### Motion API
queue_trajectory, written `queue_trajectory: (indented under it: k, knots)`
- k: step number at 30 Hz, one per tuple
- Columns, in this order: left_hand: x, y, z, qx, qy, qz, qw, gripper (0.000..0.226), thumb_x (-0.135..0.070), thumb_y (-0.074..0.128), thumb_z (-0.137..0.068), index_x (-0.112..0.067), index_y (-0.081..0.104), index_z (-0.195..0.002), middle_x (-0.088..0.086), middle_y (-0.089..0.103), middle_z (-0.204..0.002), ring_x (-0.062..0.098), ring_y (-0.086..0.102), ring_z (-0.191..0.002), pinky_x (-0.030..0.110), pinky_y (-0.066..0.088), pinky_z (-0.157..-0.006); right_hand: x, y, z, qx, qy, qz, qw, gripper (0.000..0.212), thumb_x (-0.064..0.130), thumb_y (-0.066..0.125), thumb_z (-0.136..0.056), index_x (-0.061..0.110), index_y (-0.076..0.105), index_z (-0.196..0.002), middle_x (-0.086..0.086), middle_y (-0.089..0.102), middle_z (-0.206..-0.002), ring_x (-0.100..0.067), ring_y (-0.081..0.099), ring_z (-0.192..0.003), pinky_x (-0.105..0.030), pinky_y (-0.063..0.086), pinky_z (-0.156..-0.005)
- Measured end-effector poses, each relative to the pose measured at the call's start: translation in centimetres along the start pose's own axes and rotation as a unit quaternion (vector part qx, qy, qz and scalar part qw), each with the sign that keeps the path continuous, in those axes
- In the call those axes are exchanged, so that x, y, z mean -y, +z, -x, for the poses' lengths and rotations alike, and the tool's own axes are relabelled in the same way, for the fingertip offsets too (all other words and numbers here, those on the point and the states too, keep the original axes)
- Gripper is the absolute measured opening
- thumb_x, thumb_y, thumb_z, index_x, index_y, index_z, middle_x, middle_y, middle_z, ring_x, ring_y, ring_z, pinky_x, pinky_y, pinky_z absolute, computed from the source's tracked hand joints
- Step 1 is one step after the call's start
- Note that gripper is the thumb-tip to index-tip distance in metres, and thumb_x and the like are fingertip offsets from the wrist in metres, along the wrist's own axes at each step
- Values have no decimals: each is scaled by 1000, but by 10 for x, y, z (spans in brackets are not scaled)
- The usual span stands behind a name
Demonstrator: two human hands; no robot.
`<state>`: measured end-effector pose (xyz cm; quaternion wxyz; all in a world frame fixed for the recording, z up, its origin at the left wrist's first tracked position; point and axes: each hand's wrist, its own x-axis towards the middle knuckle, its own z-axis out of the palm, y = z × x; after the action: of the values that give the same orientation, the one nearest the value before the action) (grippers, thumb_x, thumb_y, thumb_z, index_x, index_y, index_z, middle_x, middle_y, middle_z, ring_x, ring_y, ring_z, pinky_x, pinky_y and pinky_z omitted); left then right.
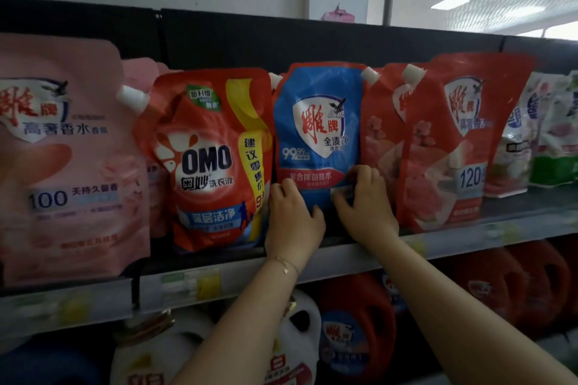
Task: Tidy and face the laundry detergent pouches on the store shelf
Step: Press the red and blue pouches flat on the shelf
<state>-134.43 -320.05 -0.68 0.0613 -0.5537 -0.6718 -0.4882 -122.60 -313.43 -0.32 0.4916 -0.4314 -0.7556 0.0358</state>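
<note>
A blue detergent pouch [317,122] stands upright in the middle of the top shelf, label facing out. My left hand [292,222] grips its lower left corner, and my right hand [364,203] grips its lower right corner, with fingers curled over the pouch's bottom edge. A red OMO pouch [206,162] stands just left of it. Red pouches [450,147] with white spouts stand to its right. A large pink pouch [62,159] fills the far left.
The shelf's front rail [194,286] carries price tags. White and green pouches [544,131] stand at the far right. Red and white detergent jugs [353,325] fill the shelf below. A dark back panel runs behind the pouches.
</note>
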Motion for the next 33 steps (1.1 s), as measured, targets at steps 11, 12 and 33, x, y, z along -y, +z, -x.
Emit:
queue_trajectory:
  k: [11,12,33]
  knots:
    - [4,7,-2,-32,24,24,999,53,-27,59,-90,-16,29,-132,7,41,-129,22,46,-118,29,45,-91,-6,0,-3,16,8,-89,996,65,33,63,-87,26,28,-142,-1,46,-131,-17,45,-119,-37,45,-95]
    - [6,9,-2,-36,39,30,998,59,-27,58,-91,-18,24,-138,6,38,-134,20,43,-123,31,45,-96,-6,0,-2,24,-2,-95,995,68,33,63,-88,32,24,-144,-1,43,-136,-17,43,-122,-38,44,-97]
    - [4,12,-5,88,98,-277,952,74,-39,34,-98,-23,-17,-149,-7,-16,-159,12,-11,-146,38,3,-118,-4,1,0,104,-91,18,990,60,27,51,-92,6,35,-146,-11,32,-153,-26,30,-140,-39,30,-113]
